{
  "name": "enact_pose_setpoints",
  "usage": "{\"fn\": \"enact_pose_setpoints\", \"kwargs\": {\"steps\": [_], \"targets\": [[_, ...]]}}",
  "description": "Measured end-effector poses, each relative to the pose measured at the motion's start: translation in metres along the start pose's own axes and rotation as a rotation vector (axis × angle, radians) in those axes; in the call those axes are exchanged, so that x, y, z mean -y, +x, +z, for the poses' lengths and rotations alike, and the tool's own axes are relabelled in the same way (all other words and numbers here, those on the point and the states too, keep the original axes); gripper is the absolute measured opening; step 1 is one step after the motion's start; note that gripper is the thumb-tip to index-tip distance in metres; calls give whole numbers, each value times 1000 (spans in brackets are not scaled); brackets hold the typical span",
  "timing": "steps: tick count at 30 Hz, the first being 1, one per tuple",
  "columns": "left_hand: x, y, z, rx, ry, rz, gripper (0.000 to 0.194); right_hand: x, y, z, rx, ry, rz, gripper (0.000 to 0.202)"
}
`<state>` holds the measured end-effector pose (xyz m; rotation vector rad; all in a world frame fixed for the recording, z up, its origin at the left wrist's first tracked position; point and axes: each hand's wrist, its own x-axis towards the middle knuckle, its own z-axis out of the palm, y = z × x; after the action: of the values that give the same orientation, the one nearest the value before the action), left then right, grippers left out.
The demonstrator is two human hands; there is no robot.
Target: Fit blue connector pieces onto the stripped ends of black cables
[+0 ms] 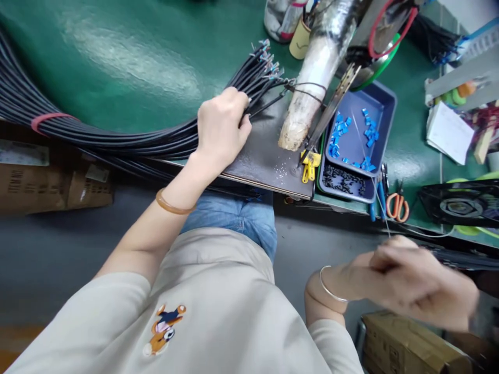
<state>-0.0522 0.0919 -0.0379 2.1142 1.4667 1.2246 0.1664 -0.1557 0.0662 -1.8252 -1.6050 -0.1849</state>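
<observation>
Red band (54, 119): is encircling black cables (144, 143), which are running along the near side of the green bench (136, 62). Left hand (222, 124): is gripping these cables just short of their coloured wire ends. Yellow tool (311, 166): is lying beside the trays. Upper tray (384, 109): is holding small blue pieces. Orange-handled scissors (397, 205): are lying near the bench edge. Right hand (421, 285): is blurring, fingers curling; cannot tell whether it is gripping anything.

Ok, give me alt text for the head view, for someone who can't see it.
The left hand grips a bundle of black cables at a green table; the blurred right hand is curled, off the table's edge. To the cables' right are two trays of small blue and black pieces, and orange-handled scissors.
</observation>
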Motion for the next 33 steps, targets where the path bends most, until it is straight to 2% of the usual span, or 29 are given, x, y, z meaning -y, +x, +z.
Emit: {"fn": "enact_pose_setpoints", "kwargs": {"steps": [2,3,4,6,7,9,11,12,13,14,16,19,22,25,26,29,31,33], "targets": [[-5,-4,-15,-99,-210,-77,17,-11,14,15,-220,-92,44,43],[-10,-9,-26,-145,-352,-148,19,-20,21,24,-208,-143,80,34],[-16,-15,-37,-126,-569,-211,17,-31,28,33,-111,-180,98,29],[-29,-32,-58,160,-943,-289,11,-54,41,47,38,-254,95,25],[-35,-41,-65,414,-1022,-321,13,-65,47,53,81,-236,108,22],[-47,-59,-72,880,-1106,-283,14,-82,55,64,143,-172,121,16],[-57,-74,-67,1162,-1129,-261,12,-90,62,73,220,-131,106,13],[-62,-79,-62,1224,-1146,-269,12,-92,65,77,248,-124,97,12],[-66,-83,-56,1228,-1150,-332,11,-93,68,79,270,-126,89,11],[-69,-86,-51,1157,-1153,-416,11,-93,70,81,285,-136,84,11],[-74,-88,-41,939,-1124,-538,11,-93,73,82,304,-170,82,10],[-78,-86,-34,701,-1092,-562,10,-87,73,79,276,-206,105,7],[-81,-83,-32,586,-1085,-547,12,-69,66,72,45,-81,185,6],[-85,-79,-31,528,-1072,-505,14,-39,53,65,-233,216,234,11],[-86,-78,-31,518,-1064,-482,13,-28,47,65,-237,295,238,12],[-89,-74,-31,535,-1011,-403,11,-3,32,71,-39,488,266,12],[-90,-73,-31,558,-973,-365,14,5,25,82,83,559,297,9],[-91,-73,-31,570,-949,-344,15,8,22,93,143,614,329,10]]}}
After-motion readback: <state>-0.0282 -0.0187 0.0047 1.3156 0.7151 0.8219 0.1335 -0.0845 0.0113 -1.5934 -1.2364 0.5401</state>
